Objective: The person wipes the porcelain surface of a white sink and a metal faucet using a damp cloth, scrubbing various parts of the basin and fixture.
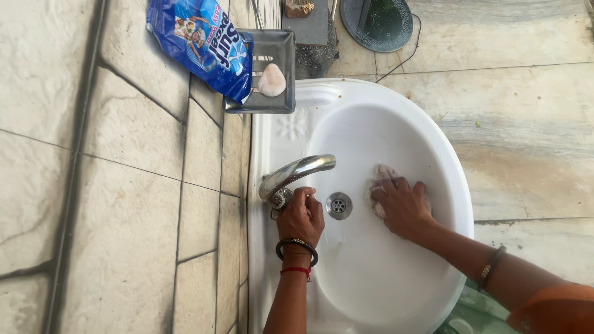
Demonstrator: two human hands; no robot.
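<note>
The left hand (301, 216) is curled into a loose fist with bangles at its wrist, while the right hand (402, 207) lies flat, fingers spread, forearm outstretched.
</note>
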